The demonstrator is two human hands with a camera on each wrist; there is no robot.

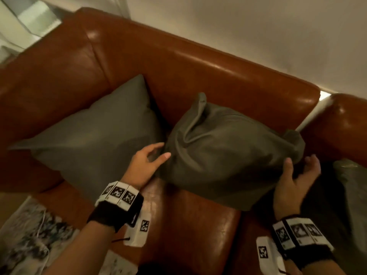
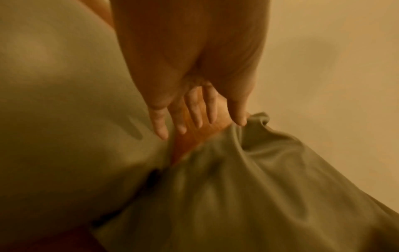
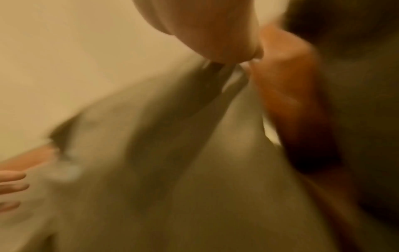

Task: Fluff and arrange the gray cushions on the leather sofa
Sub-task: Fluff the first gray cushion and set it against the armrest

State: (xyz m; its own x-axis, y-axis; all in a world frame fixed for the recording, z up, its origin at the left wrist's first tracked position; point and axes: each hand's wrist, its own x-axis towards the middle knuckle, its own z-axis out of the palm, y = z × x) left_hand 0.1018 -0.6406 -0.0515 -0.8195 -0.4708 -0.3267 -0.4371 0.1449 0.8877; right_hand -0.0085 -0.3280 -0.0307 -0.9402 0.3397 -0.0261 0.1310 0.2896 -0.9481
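Observation:
Two gray cushions stand on the brown leather sofa (image 1: 198, 76). The smooth left cushion (image 1: 103, 135) (image 2: 64, 102) leans on the backrest. The crumpled middle cushion (image 1: 228, 147) (image 2: 248, 187) (image 3: 172, 153) sits tilted on the seat between my hands. My left hand (image 1: 156, 153) (image 2: 200, 126) is in the gap between the two cushions, fingers straight, thumb touching the middle cushion's left edge. My right hand (image 1: 299, 165) grips the same cushion's lower right corner, thumb (image 3: 211, 39) on the front and fingers behind it. The right wrist view is blurred.
A third gray cushion (image 1: 351, 191) lies partly in view at the far right. Another leather sofa section (image 1: 341, 124) adjoins on the right. A pale wall (image 1: 258, 26) runs behind the backrest. A patterned rug (image 1: 25, 235) covers the floor at lower left.

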